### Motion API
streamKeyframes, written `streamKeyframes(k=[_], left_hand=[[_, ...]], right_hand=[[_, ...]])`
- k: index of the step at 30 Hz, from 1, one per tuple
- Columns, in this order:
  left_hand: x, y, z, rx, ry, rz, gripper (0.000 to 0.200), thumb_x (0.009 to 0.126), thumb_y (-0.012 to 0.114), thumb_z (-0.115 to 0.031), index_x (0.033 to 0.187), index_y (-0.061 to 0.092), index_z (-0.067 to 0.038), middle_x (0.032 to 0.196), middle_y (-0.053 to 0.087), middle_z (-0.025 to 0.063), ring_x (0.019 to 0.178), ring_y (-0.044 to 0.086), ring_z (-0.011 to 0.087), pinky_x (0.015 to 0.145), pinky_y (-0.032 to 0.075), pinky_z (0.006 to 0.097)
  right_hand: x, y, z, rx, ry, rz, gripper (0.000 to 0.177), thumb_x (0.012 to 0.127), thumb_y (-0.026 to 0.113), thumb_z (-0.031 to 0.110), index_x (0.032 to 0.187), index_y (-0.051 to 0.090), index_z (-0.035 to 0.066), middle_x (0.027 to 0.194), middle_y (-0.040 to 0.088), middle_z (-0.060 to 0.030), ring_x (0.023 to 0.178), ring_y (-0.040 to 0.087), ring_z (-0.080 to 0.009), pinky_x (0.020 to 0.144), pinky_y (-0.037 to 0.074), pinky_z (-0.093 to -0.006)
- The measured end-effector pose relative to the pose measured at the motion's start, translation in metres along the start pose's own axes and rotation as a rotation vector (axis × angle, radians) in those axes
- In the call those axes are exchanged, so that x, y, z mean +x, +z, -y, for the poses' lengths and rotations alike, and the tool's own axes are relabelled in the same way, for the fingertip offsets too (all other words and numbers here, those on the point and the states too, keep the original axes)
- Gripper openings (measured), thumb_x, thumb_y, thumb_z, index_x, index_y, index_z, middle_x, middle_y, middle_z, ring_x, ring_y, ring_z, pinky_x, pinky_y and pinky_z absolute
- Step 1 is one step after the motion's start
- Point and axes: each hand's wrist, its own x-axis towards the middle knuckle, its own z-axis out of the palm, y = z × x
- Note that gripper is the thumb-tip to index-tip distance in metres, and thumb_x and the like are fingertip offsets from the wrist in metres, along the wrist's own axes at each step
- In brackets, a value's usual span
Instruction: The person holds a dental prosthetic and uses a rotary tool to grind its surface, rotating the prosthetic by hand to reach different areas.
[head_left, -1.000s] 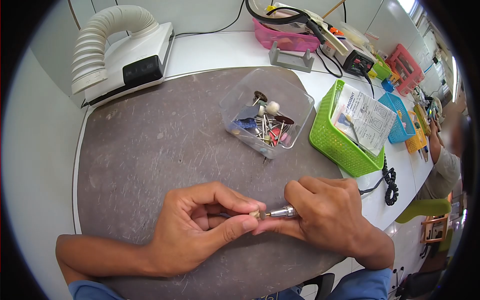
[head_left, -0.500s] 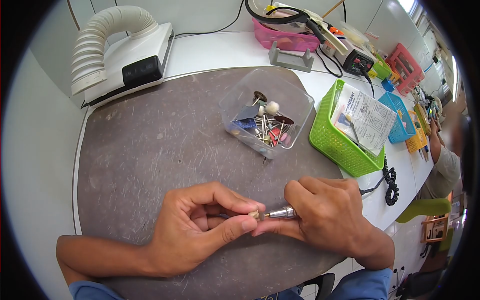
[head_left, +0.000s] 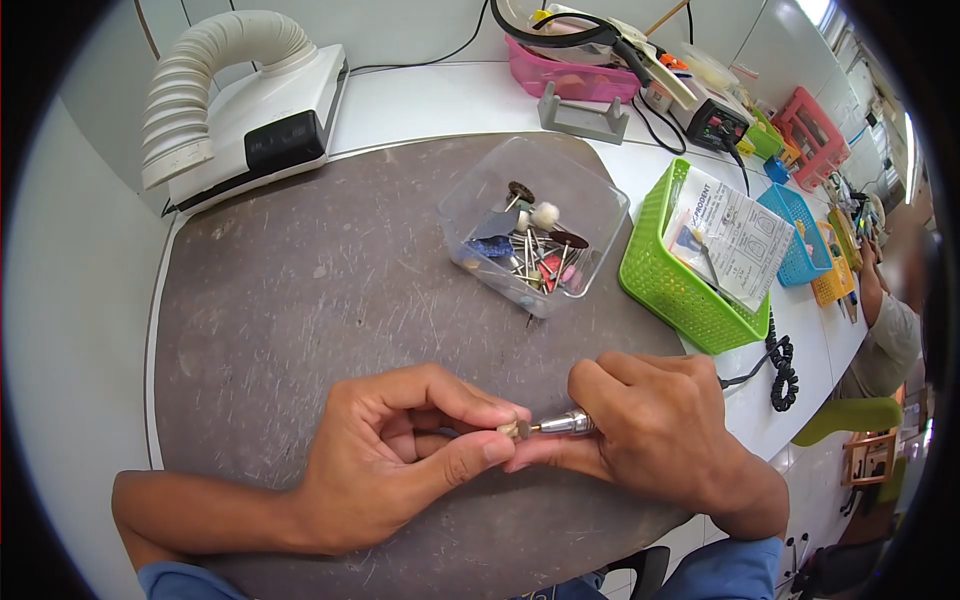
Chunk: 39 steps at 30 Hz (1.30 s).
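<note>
Between the thumb and fingertips of my left hand [head_left: 410, 455] is pinched a small tooth-coloured dental piece [head_left: 508, 430], mostly covered by the fingers. My right hand [head_left: 655, 425] grips a silver rotary handpiece [head_left: 568, 424], its nose pointing left. A small grey-brown grinding bit [head_left: 523, 430] on a brass-coloured shank sits at the handpiece's tip, right at the piece's edge. The right thumb reaches in below the bit, close to the left fingertips. Both hands are low over the brown work mat [head_left: 300, 300].
A clear plastic tub [head_left: 480, 180] of assorted rotary bits stands beyond my hands. Right of it is a green basket [head_left: 690, 300] with a printed packet. A coiled cord [head_left: 783, 372] lies at the right. A white hose unit [head_left: 285, 85] stands back left. Another person [head_left: 885, 335] sits far right.
Almost nothing differs. The handpiece and the small piece stay together, with only a very slight shift at the fingertips.
</note>
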Motion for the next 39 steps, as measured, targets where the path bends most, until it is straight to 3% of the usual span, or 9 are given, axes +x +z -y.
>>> streamKeyframes(k=[14,16,23,25,39], left_hand=[[0.0000,0.0001,0.0001,0.011,0.008,-0.002,0.014,0.087,0.069,0.000,0.098,0.062,0.004,0.104,0.067,0.0231,0.096,0.068,0.0207,0.082,0.057,0.0302],[-0.0003,0.0006,-0.0010,0.009,-0.007,-0.007,0.014,0.087,0.069,0.000,0.098,0.062,0.004,0.104,0.067,0.0228,0.096,0.068,0.0206,0.082,0.058,0.0303],[-0.0006,-0.0003,0.0002,0.008,-0.008,-0.006,0.014,0.087,0.069,0.000,0.098,0.062,0.004,0.104,0.067,0.0226,0.096,0.068,0.0210,0.083,0.057,0.0305],[-0.0001,-0.0009,0.0018,0.004,0.013,-0.003,0.014,0.087,0.069,-0.001,0.098,0.062,0.004,0.104,0.068,0.0225,0.096,0.068,0.0209,0.083,0.057,0.0303],[0.0000,-0.0010,0.0000,0.010,-0.004,-0.002,0.014,0.087,0.069,0.000,0.098,0.062,0.004,0.104,0.067,0.0238,0.096,0.068,0.0209,0.082,0.058,0.0301]], right_hand=[[-0.0005,-0.0001,0.0005,-0.020,0.008,0.014,0.058,0.078,0.068,0.061,0.058,0.048,0.011,0.051,0.048,-0.0004,0.043,0.057,-0.0140,0.035,0.037,-0.0281],[-0.0026,0.0027,0.0034,0.007,0.053,-0.036,0.061,0.064,0.075,0.065,0.059,0.045,0.012,0.052,0.046,-0.0005,0.040,0.050,-0.0172,0.040,0.033,-0.0310],[-0.0017,0.0020,0.0020,0.000,0.049,-0.028,0.062,0.065,0.074,0.066,0.059,0.044,0.012,0.052,0.046,-0.0008,0.041,0.050,-0.0173,0.040,0.033,-0.0309],[-0.0004,0.0000,-0.0001,-0.045,0.029,0.019,0.059,0.078,0.068,0.063,0.058,0.047,0.011,0.051,0.048,-0.0003,0.041,0.055,-0.0137,0.035,0.037,-0.0281],[-0.0002,0.0004,0.0006,-0.025,0.018,-0.009,0.058,0.077,0.068,0.062,0.059,0.047,0.011,0.051,0.048,-0.0008,0.041,0.055,-0.0142,0.035,0.038,-0.0285]])
